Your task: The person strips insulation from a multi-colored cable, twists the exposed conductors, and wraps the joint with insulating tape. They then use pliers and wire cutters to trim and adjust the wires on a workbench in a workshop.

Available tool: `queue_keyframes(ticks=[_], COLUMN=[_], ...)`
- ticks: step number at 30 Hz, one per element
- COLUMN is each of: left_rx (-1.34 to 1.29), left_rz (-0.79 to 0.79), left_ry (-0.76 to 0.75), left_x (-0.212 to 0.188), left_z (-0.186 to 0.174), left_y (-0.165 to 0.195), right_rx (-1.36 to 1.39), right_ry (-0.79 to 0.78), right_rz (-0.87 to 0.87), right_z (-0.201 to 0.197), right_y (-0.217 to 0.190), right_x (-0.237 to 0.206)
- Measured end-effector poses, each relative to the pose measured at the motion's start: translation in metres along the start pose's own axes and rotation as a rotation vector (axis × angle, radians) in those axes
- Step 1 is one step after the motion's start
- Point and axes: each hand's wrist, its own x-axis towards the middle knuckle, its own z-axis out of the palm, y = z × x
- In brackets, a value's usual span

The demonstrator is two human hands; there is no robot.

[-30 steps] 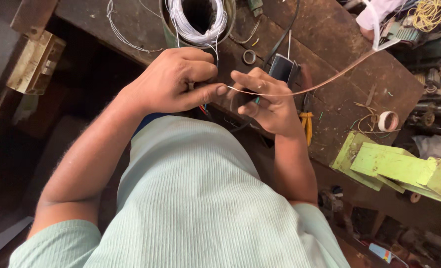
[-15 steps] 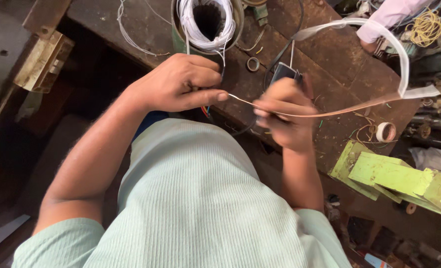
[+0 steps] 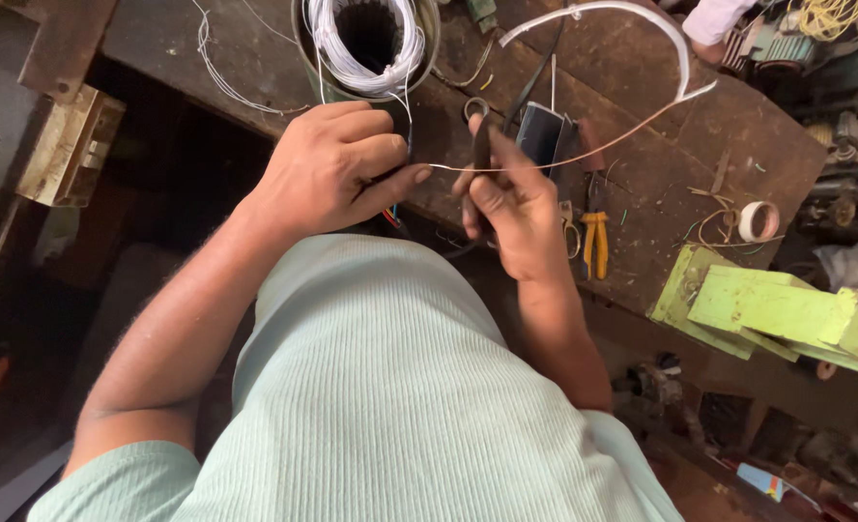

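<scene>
- The left hand (image 3: pixel 328 169) is closed, thumb and forefinger pinching one end of a thin strip (image 3: pixel 584 135) just below the stator (image 3: pixel 366 48).
- The right hand (image 3: pixel 511 208), right of the stator, is wrapped around dark scissors (image 3: pixel 482 145), blades at the strip near the pinch.
- The strip runs right across the bench (image 3: pixel 642 184), then loops back in a white arc.
- Step in hand, I judge: trimming the strip. A clean cut calls for keeping it taut.

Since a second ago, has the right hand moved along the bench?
Cannot tell: the camera shifted too. The right hand sits just below the dark block on the workbench, as before.
</scene>
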Motion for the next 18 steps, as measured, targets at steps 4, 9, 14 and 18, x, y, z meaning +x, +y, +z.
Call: queue_keyframes(ticks=[4,9,14,18], left_rx=[0.011,0.015,-0.100,-0.087], left_rz=[-0.047,-0.020,-0.004,-0.033], left_ry=[-0.020,0.050,0.057,-0.003], left_x=[0.001,0.004,0.007,0.006], left_z=[-0.001,-0.004,0.008,0.011], left_y=[0.003,0.017,0.025,0.021], right_rx=[0.283,0.177,0.109,-0.051], right_ry=[0.072,0.155,0.262,0.261], right_rz=[-0.172,-0.198,-0.166,-0.167], right_z=[0.002,0.002,0.008,0.012], right_y=[-0.002,-0.012,-0.020,-0.029], right_x=[0.003,0.006,0.003,0.002])
